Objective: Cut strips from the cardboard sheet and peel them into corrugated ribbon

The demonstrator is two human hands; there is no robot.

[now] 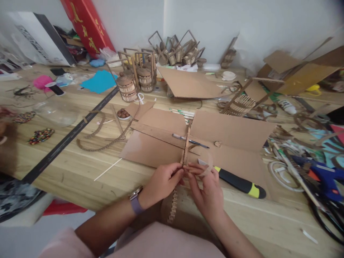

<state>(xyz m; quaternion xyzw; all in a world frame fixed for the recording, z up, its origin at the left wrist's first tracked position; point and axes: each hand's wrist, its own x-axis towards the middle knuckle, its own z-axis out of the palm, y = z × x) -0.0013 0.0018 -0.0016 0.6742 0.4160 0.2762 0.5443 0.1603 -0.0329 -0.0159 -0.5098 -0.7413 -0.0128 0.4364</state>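
Note:
Close in front of me, my left hand (165,182) pinches a long, narrow brown cardboard strip (186,145) between thumb and fingers. My right hand (208,191) is closed on the same strip just beside it, fingertips nearly touching the left ones. A thin, pale curled strip (210,164) shows at the right fingers. Below the hands, a toothed length of strip (173,208) hangs toward my lap. Beneath the work lie cardboard sheets (232,130). A black and yellow utility knife (239,182) lies right of my right hand, and a pen (192,141) lies beyond the fingers.
Small lidded baskets (127,87) with tall handles stand at the back left. More small baskets (182,52) are heaped by the wall. To the right are a blue glue gun (322,175) and loose strips. A bowl of brown nuts (123,114) and a person's arm (6,139) are leftward.

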